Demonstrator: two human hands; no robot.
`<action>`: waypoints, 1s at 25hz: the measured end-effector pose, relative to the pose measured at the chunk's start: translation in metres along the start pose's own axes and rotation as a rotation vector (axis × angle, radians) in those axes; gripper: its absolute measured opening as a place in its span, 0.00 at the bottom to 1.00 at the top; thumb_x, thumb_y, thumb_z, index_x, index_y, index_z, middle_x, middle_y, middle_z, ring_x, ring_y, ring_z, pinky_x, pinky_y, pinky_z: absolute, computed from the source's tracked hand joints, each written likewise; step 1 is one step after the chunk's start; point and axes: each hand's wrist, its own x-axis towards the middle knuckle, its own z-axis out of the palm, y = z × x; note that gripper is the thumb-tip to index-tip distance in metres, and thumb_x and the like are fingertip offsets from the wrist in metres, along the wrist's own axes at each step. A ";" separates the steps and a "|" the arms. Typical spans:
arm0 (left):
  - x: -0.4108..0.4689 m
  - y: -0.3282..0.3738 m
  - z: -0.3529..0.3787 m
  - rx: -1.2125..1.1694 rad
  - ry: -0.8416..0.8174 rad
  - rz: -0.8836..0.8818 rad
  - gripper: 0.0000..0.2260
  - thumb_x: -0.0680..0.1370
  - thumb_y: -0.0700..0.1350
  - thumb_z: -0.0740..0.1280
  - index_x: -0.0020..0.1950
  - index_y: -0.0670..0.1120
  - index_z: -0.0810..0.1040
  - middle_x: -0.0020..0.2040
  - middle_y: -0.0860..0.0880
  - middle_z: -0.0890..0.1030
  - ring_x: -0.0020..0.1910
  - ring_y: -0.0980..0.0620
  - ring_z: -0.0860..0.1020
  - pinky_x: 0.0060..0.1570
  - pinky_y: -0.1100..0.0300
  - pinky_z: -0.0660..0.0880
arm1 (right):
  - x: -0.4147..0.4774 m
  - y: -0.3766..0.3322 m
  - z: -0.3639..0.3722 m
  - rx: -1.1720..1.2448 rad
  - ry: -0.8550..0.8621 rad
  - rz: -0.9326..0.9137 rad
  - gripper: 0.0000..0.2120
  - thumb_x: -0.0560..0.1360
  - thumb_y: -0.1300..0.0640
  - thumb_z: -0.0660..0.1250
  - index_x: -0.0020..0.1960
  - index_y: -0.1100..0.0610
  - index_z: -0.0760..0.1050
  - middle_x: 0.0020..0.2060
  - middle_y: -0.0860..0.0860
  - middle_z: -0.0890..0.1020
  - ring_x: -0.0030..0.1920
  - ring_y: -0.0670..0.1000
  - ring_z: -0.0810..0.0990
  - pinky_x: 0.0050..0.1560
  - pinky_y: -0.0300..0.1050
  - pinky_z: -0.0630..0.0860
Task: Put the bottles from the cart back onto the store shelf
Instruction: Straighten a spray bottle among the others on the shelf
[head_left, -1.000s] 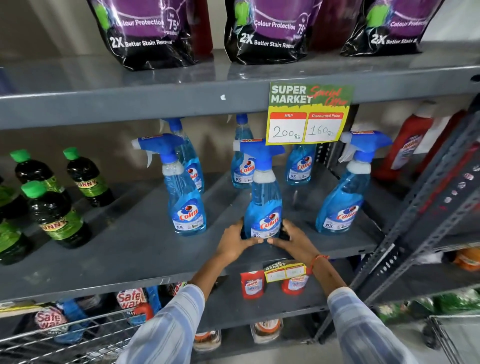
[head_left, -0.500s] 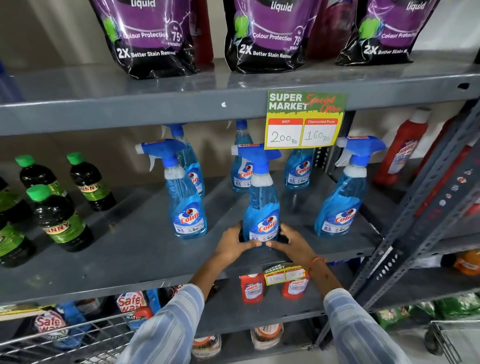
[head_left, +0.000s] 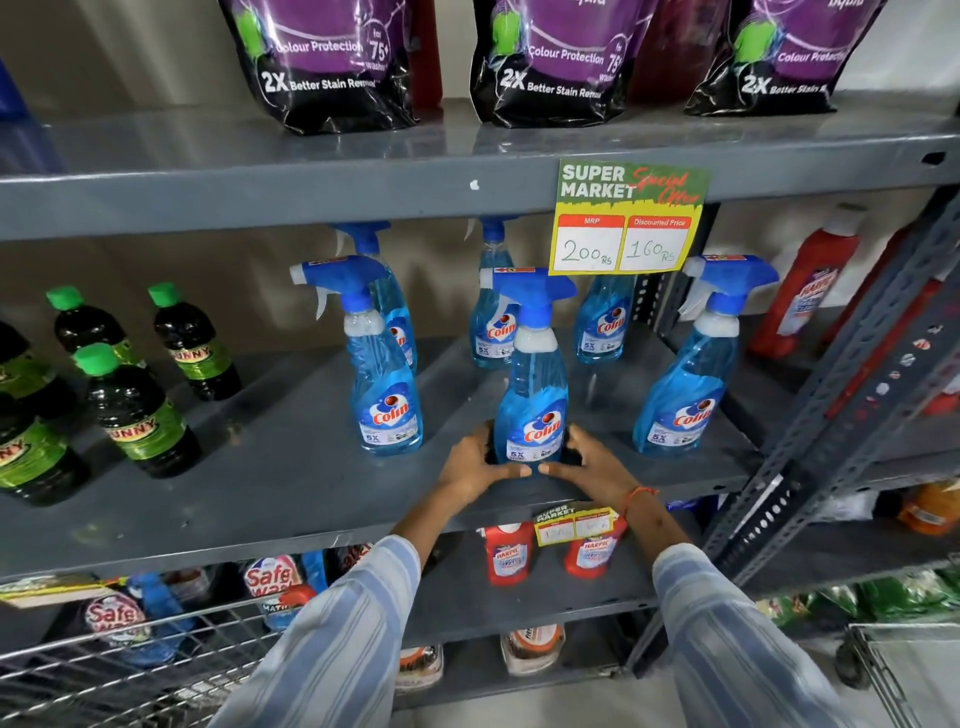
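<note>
Grey metal shelving (head_left: 260, 182) stands against a plain beige wall (head_left: 130, 52).

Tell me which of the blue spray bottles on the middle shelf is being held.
The front-centre spray bottle, standing upright at the shelf edge: the left hand and right hand cup its base. The other five stand untouched.

Grey metal shelf (head_left: 270, 483) carrying upright blue Colin spray bottles (head_left: 387, 410), with dark green-capped bottles (head_left: 140, 415) at left and a red bottle (head_left: 802, 291) at right.
</note>
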 end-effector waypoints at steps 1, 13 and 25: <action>-0.007 -0.001 -0.002 0.022 0.028 0.021 0.35 0.65 0.46 0.77 0.69 0.46 0.66 0.68 0.46 0.74 0.66 0.49 0.73 0.68 0.48 0.70 | -0.008 -0.008 0.001 0.071 0.081 -0.021 0.35 0.70 0.58 0.72 0.72 0.58 0.59 0.70 0.54 0.69 0.70 0.53 0.67 0.70 0.48 0.65; -0.038 -0.055 -0.135 -0.035 0.330 0.001 0.43 0.65 0.36 0.77 0.74 0.41 0.56 0.70 0.47 0.67 0.67 0.53 0.66 0.68 0.66 0.65 | 0.026 -0.107 0.152 0.119 0.091 -0.180 0.30 0.74 0.64 0.66 0.72 0.63 0.57 0.72 0.59 0.65 0.72 0.56 0.65 0.73 0.43 0.59; -0.057 -0.077 -0.134 0.074 0.239 -0.015 0.24 0.69 0.40 0.74 0.63 0.39 0.74 0.60 0.40 0.81 0.58 0.44 0.80 0.63 0.49 0.75 | 0.026 -0.073 0.149 -0.039 -0.015 -0.138 0.24 0.71 0.60 0.70 0.64 0.62 0.66 0.62 0.59 0.78 0.62 0.56 0.76 0.65 0.57 0.72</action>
